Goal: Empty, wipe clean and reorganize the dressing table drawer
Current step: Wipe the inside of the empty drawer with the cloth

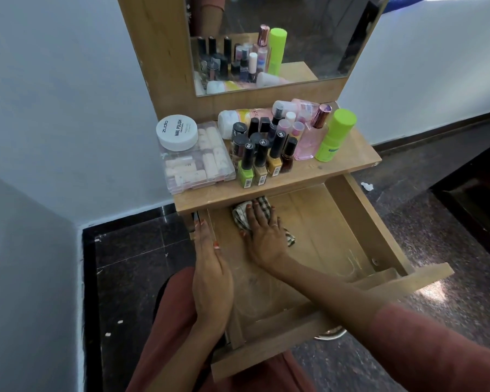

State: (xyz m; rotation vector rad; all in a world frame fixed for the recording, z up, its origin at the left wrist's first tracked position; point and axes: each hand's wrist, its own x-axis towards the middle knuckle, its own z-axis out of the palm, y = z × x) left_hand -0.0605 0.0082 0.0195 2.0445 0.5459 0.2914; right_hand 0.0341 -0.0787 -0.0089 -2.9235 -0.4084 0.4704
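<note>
wooden drawer [323, 222] is pressed with a checked cloth [239, 214] under the right hand [263, 234], fingers flat; its left wall is touched by the left hand [211, 278], fingers straight.

Soft, even daylight lights the scene. A bright patch lies on the floor [436, 290] at right; the top right corner blows out. The tabletop [345, 162] shades the back of the drawer [323, 222]. Wide-angle distortion curves the walls [54, 94]; detail looks slightly soft.

cloth [239, 215] half under right hand [263, 236], mirror [309, 29] top cropped
</note>
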